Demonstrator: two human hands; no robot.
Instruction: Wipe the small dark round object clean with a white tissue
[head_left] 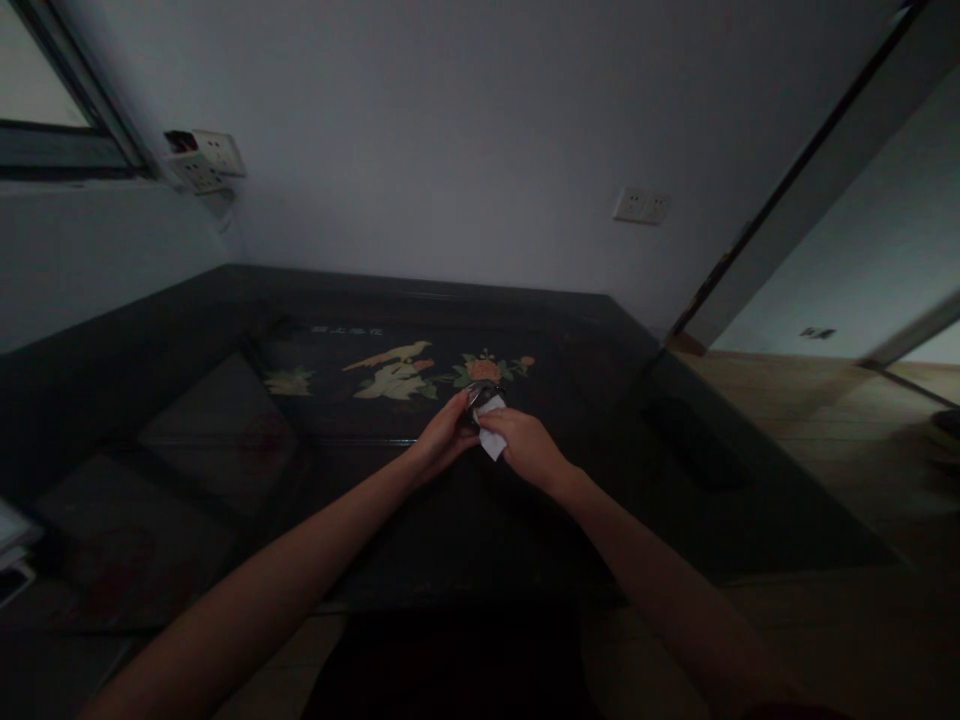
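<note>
My left hand [448,432] is closed round the left side of a small dark, shiny rounded object [480,393], whose kind I cannot make out in the dim light. A piece of white tissue [493,444] is pinched in my right hand [525,445] and lies against the near right side of that object. Both hands are close together above the dark table [450,540]. Fingers and tissue hide the object's lower part.
Behind my hands a bird-and-flower picture [397,372] decorates the dark surface. A dark flat item [694,440] lies on the right. Wall sockets [641,205] are on the back wall, with more sockets [206,165] at the left corner. A whitish object [15,550] stands at the left edge.
</note>
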